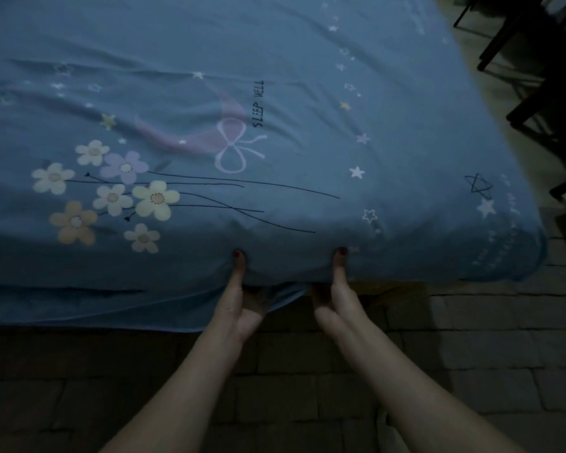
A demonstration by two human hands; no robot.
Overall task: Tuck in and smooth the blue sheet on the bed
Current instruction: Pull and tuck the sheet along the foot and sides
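Head view, dim light. You are standing at the near edge of the bed, both bare forearms reaching forward and down.

The blue sheet (275, 93) covers the mattress top and fills most of the frame. It is printed with flowers at the left, a pink crescent moon with a bow in the middle, the words "SLEEP WELL" beside it, and scattered stars toward the right. Shallow wrinkles run across the far left part; the middle lies flatter.

Your left hand (242, 305) grips the sheet at the near edge of the bed: thumb up on the front face of the cloth, nail painted dark red, the other fingers curled under the edge and hidden from you. Your right hand (334, 299) does the same just to the right, thumb laid up on the cloth, fingers under the edge; how far they curl, you cannot tell. The cloth puckers and bulges between the two thumbs.

Left of your left hand the sheet hangs loose below the mattress line, down toward the floor. Right of your right hand it wraps the corner (523, 250).

Brick-patterned floor (471, 354) below. Dark furniture legs (543, 93) stand at the upper right, apart from the bed.
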